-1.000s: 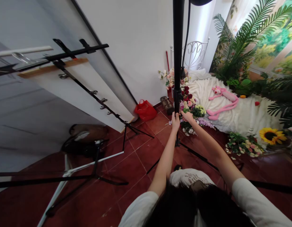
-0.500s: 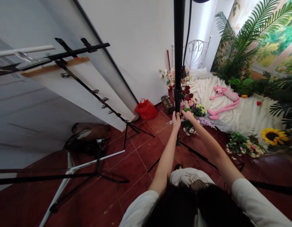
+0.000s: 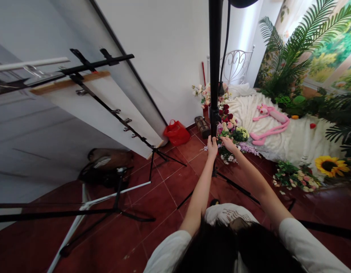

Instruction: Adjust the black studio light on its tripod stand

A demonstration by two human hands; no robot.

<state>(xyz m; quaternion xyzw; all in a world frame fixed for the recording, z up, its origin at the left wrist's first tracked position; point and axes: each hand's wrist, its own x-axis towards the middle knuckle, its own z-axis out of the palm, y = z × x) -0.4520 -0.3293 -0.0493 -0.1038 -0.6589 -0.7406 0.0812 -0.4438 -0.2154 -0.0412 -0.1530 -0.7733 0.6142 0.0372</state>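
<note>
A black light stand (image 3: 214,72) rises upright in front of me, with a black cable hanging along its right side. My left hand (image 3: 212,147) is closed around its pole, just below a dark collar. On the pole's right side, my right hand (image 3: 228,144) has its fingers pinched at a small dark knob (image 3: 219,138), partly hidden by the fingertips. Part of a dark round lamp housing (image 3: 243,3) shows at the top edge. The stand's legs spread over the floor below my hands.
A white board (image 3: 107,113) with clips hangs on a stand at left; white and black stand legs cross the tiled floor. A red bag (image 3: 177,132) lies by the wall. Artificial flowers (image 3: 229,125), a pink plush toy (image 3: 273,115) on a white blanket and a sunflower (image 3: 328,166) are at right.
The view has tilted slightly, so the scene sits a little lower. Both hands stay at the light stand; the right hand's fingers have turned slightly.
</note>
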